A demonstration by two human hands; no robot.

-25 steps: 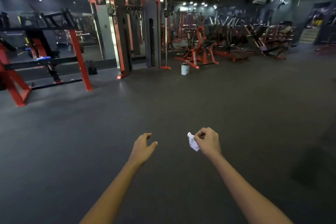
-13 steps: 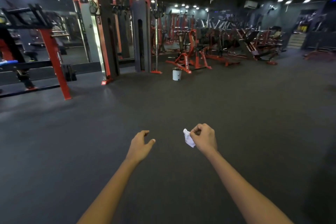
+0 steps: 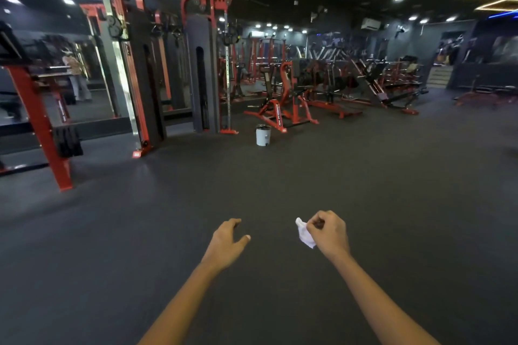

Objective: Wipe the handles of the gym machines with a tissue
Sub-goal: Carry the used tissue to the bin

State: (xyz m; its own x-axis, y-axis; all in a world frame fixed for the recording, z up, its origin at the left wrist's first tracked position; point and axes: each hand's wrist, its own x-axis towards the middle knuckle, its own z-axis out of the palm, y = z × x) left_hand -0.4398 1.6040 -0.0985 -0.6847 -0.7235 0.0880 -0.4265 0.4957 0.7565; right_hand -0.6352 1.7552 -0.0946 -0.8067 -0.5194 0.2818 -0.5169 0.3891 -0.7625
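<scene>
My right hand (image 3: pixel 328 234) pinches a small crumpled white tissue (image 3: pixel 304 234), which sticks out to the left of its curled fingers. My left hand (image 3: pixel 227 241) hovers beside it with loosely bent fingers and holds nothing. Both hands are stretched out over the dark floor, far from any machine. A tall red and black cable machine (image 3: pixel 173 64) stands ahead on the left. A red plate-loaded machine (image 3: pixel 283 103) sits further back at centre. Handles on these machines are too small and dark to make out.
A white bin (image 3: pixel 263 135) stands on the floor in front of the red machine. A red rack (image 3: pixel 39 120) with mirrors behind it is at the far left. Rows of machines (image 3: pixel 372 81) fill the back. Steps (image 3: pixel 440 75) rise at the far right. Open dark floor (image 3: pixel 364 190) lies between.
The view has swung to the right and moved forward, so the machines have slid left and grown larger. Both hands keep the same pose, the tissue still pinched in the right.
</scene>
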